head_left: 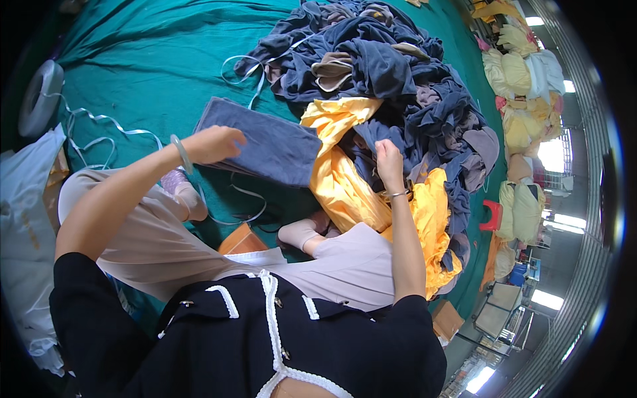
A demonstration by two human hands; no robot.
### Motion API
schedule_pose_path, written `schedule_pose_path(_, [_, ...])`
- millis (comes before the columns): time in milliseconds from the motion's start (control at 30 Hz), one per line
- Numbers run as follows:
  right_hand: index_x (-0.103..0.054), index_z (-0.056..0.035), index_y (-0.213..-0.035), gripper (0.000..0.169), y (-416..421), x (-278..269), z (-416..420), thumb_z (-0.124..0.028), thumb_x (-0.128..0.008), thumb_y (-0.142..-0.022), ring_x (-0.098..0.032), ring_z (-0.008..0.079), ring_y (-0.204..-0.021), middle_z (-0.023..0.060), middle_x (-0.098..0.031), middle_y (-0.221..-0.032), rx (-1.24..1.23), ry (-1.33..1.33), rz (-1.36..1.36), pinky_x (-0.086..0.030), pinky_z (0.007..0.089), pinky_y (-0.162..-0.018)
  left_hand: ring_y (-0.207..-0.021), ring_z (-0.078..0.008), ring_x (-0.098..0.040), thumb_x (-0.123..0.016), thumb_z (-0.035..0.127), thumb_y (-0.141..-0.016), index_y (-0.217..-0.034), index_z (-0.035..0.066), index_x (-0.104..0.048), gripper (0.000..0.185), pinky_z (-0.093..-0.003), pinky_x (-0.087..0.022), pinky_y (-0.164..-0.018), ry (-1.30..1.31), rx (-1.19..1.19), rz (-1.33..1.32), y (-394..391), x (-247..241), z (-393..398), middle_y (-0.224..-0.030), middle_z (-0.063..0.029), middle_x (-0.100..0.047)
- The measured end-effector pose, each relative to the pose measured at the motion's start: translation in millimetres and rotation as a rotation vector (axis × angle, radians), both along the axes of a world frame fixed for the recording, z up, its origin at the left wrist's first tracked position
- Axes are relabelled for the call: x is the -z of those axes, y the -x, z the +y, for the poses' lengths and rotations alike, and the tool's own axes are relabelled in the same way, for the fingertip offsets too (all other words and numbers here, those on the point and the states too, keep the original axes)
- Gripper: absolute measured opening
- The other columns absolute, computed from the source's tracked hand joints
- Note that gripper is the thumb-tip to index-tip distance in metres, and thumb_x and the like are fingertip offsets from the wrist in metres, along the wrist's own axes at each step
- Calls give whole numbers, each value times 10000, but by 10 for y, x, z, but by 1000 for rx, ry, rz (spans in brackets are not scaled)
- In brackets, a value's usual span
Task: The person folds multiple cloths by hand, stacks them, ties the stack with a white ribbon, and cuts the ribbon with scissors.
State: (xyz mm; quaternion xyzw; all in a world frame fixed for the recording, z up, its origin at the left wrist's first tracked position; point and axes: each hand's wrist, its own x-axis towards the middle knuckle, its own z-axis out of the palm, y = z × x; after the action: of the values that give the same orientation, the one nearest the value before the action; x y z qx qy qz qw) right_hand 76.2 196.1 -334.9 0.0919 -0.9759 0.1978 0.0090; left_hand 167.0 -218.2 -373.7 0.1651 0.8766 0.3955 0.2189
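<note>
A folded stack of dark blue-grey cloth [268, 144] lies on the green sheet before me. My left hand [219, 144], a pale bangle at its wrist, is over the stack's left end, its fingers loosely bent with nothing seen between them. To the right, my right hand [389, 158] has its fingers closed on a blue-grey cloth [371, 132] at the near side of a large heap of similar cloths [378, 64]. Bright yellow fabric [343, 184] runs between the stack and the heap and passes under my right forearm.
White ribbon [117, 124] trails loosely from a roll [42, 98] at the far left. A white plastic bag [25, 224] stands beside my left knee. Between my legs is a cardboard box [243, 240]. A red stool [491, 215] and several stuffed sacks [517, 127] stand off to the right.
</note>
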Motion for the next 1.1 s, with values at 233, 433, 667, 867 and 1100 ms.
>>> schedule_pose_path(233, [-566, -30, -860, 213, -980, -1296, -1622, -215, -490, -933, -455, 66, -679, -11, -523, -741, -424, 686, -510, -392, 216, -609, -963, -330, -567, -505, 110, -880, -1207, 60, -488, 331, -392, -445, -819, -587, 114, 104, -270, -542, 670, -1040, -192, -581])
schedule_pose_path(433, [-498, -4, -1170, 343, -1612, -1641, -1994, -71, -599, -849, -521, 144, -737, 81, -519, -867, -875, 706, -745, -446, 262, -671, -1207, -172, -427, -487, 196, -931, -1360, 21, -347, 484, -321, -281, -1072, -1208, 14, -615, -419, -526, 300, -1357, -106, -414])
schedule_pose_path(667, [-502, 12, -1205, 328, -1143, -1104, -1362, -166, -470, -932, -545, 170, -1016, 103, -543, -1148, -310, 808, -755, -444, 290, -878, -1145, -169, -480, -623, 128, -843, -1311, 15, -403, 529, -297, -356, -1028, -1161, -128, -262, -302, -955, 211, -1291, -112, -474])
schedule_pose_path(867, [-323, -64, -1373, 533, -1349, -242, -1241, -362, -404, -938, -368, 213, -1276, 126, -385, -1377, -220, 1070, -863, -259, 370, -1076, -1089, -177, -518, -634, 162, -835, -1227, 10, -492, 443, -294, -373, -994, -731, -269, 108, -447, -1236, 616, -1201, -101, -540])
schedule_pose_path(1100, [-463, -44, -1267, 529, -1063, -669, -917, -433, -455, -908, -459, 271, -1202, 150, -482, -1301, 47, 1963, -1004, -322, 438, -1035, -976, -173, -587, -568, 241, -881, -1138, 10, -550, 346, -289, -446, -908, -1104, -279, -294, -146, -1258, 45, -1081, -102, -605])
